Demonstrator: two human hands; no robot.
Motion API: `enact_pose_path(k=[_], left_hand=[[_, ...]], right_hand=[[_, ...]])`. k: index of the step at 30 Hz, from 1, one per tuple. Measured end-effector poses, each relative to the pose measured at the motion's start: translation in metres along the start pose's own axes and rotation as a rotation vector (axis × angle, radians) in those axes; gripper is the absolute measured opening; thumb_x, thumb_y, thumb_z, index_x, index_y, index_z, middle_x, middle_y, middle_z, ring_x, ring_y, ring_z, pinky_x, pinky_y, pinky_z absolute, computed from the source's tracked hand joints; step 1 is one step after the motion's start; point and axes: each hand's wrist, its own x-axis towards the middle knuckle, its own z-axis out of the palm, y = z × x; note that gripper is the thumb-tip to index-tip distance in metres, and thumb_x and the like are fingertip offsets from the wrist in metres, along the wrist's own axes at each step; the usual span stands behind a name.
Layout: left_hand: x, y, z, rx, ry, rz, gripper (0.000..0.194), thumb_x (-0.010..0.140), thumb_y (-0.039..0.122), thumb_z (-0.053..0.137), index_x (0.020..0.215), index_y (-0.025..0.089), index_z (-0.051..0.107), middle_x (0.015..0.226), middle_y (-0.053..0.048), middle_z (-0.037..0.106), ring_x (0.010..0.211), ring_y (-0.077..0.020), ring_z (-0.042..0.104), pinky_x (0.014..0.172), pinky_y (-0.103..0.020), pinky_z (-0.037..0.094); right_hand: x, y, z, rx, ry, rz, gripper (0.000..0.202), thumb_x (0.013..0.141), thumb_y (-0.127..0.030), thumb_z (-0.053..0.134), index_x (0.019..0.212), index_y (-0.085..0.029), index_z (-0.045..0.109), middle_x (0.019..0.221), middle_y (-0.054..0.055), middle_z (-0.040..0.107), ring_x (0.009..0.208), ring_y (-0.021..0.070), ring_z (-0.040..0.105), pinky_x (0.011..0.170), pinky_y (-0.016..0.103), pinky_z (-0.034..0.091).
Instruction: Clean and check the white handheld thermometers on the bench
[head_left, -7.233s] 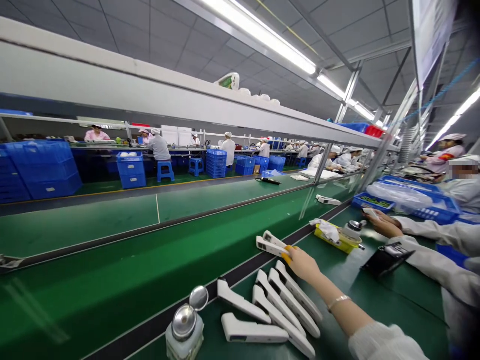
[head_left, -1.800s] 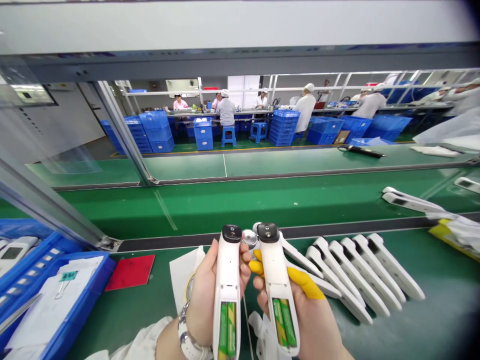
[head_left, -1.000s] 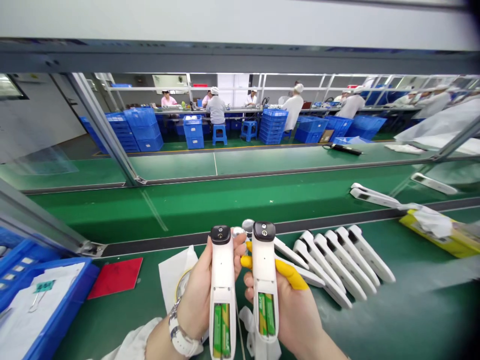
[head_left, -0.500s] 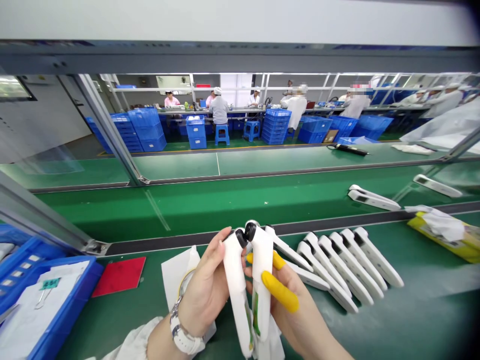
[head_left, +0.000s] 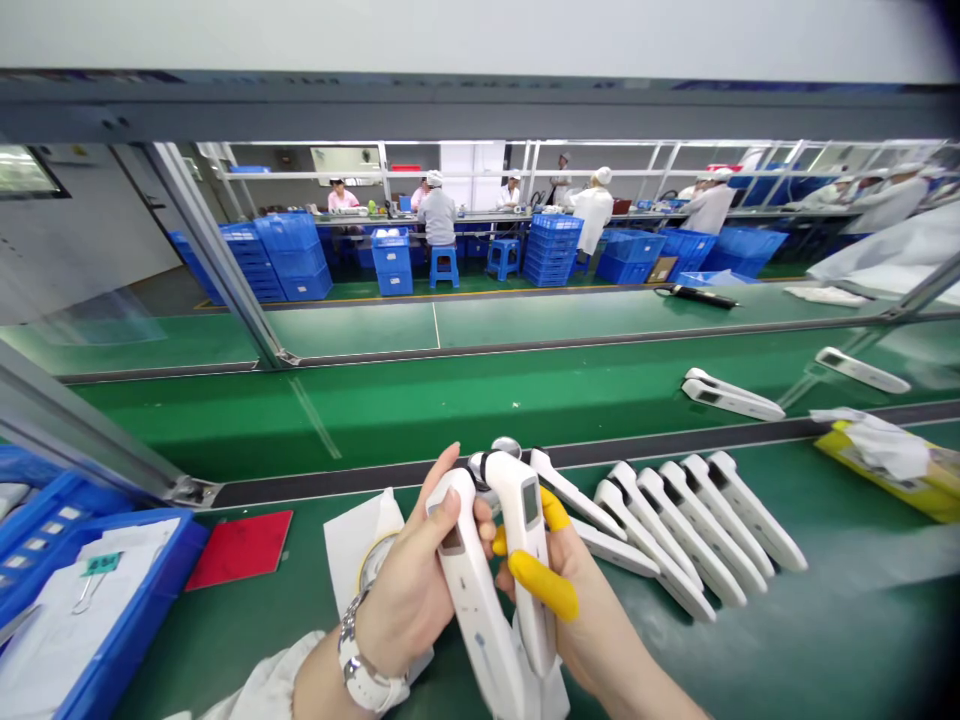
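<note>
My left hand is wrapped round a white handheld device, its thumb beside a small dark window. Another white device, with a grey screen near its top, is gripped by my right hand, which wears yellow finger covers. The two devices are side by side, heads up, above the green bench. Behind their heads a round shiny metal object shows in part. Right of my hands, several similar white devices lie slanted in a row on the bench. White paper lies partly under my left hand.
On the left are a blue tray holding papers and a red card. More devices rest on the green belt beyond. A yellow packet lies at right. People work at a far bench behind metal posts.
Both devices have been turned in my hands, so their window and screen sides now show instead of the plain white and green sides. Devices on the belt have shifted slightly left.
</note>
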Motion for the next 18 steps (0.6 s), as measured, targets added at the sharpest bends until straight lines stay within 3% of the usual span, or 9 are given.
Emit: enact_pose_path(k=[3, 7, 13, 18], left_hand=[[0.000, 0.006, 0.005, -0.026, 0.090, -0.015, 0.058, 0.086, 0.029, 0.053, 0.137, 0.036, 0.026, 0.085, -0.003, 0.058, 0.074, -0.0161, 0.058, 0.068, -0.034, 0.050], [0.002, 0.013, 0.007, -0.119, 0.058, -0.078, 0.052, 0.088, 0.038, 0.046, 0.137, 0.033, 0.028, 0.087, -0.006, 0.060, 0.075, -0.0196, 0.061, 0.073, -0.040, 0.051], [0.003, 0.015, 0.006, -0.156, 0.048, -0.012, 0.049, 0.091, 0.025, 0.042, 0.136, 0.038, 0.027, 0.096, -0.005, 0.060, 0.089, -0.0207, 0.063, 0.086, -0.047, 0.047], [0.002, 0.013, 0.003, -0.106, 0.042, -0.064, 0.041, 0.089, 0.032, 0.046, 0.128, 0.027, 0.038, 0.097, -0.008, 0.059, 0.083, -0.0228, 0.062, 0.074, -0.045, 0.052]], right_hand=[[0.002, -0.003, 0.002, -0.031, 0.072, -0.010, 0.053, 0.071, -0.031, 0.077, 0.113, -0.023, 0.047, 0.089, 0.002, 0.063, 0.070, 0.0083, 0.055, 0.064, 0.018, 0.046], [0.003, -0.006, 0.002, -0.073, 0.134, 0.055, 0.043, 0.064, -0.040, 0.080, 0.092, -0.018, 0.056, 0.077, 0.000, 0.062, 0.057, 0.0064, 0.051, 0.056, 0.017, 0.042], [-0.002, -0.008, -0.002, -0.201, 0.104, 0.097, 0.037, 0.069, -0.045, 0.075, 0.087, -0.018, 0.057, 0.062, -0.001, 0.058, 0.053, 0.0098, 0.051, 0.052, 0.021, 0.041], [-0.005, -0.011, -0.002, -0.159, 0.117, 0.093, 0.032, 0.066, -0.033, 0.079, 0.091, -0.021, 0.062, 0.072, -0.001, 0.062, 0.063, 0.0122, 0.055, 0.058, 0.023, 0.045]])
